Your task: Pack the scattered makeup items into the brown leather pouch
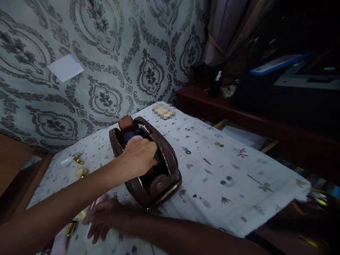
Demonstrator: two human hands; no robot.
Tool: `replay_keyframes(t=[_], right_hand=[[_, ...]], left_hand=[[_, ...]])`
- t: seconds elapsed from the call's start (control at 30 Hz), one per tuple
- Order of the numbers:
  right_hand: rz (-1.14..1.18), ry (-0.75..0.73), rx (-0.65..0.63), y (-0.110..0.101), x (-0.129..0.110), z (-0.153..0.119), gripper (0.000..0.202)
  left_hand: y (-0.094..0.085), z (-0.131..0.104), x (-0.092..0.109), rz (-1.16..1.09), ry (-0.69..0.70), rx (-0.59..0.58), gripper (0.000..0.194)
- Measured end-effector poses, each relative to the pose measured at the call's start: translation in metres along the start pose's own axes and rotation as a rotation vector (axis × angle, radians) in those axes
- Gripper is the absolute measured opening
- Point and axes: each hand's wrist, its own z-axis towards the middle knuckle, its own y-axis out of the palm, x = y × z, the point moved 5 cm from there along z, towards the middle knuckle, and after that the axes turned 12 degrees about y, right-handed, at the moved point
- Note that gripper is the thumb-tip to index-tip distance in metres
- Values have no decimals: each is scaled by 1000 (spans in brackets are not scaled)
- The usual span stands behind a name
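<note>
My left hand (140, 156) reaches into an open brown zip bag (170, 152), its fingers curled down; what they hold, if anything, is hidden. Dark, blue and pink items show inside, with a metallic-tipped one (145, 130) near the rim. Lower left, my right hand (103, 217) is over the cloth, fingers apart and slightly blurred. A pink shiny item (100, 199) is just beyond it; whether they touch is unclear. Near the hand is a gold-coloured cap (71, 227). Further left lie a white tube (67, 161), a gold piece (79, 160) and a yellowish round item (81, 172).
Patterned white cloth (207, 163) covers the surface. A blurred card-like item (164, 111) lies at its far corner. Behind is a patterned wall with a white paper (66, 68). On the right are a dark red shelf (202, 101) and an open drawer with papers (243, 136).
</note>
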Motion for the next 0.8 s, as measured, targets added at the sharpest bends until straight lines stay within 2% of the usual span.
replay_keyframes(t=[0.1, 0.27, 0.6, 0.8], right_hand=[[1, -17, -17, 0, 1, 0, 27], [-1, -32, -30, -2, 4, 2, 36], [-34, -25, -19, 1, 0, -4, 41], [-54, -62, -31, 2, -1, -8, 41]], left_hand=[[1, 0, -1, -8, -7, 28, 21], [1, 3, -2, -32, -25, 12, 13], [4, 4, -1, -49, -29, 56, 13], [9, 9, 3, -42, 9, 2, 13]])
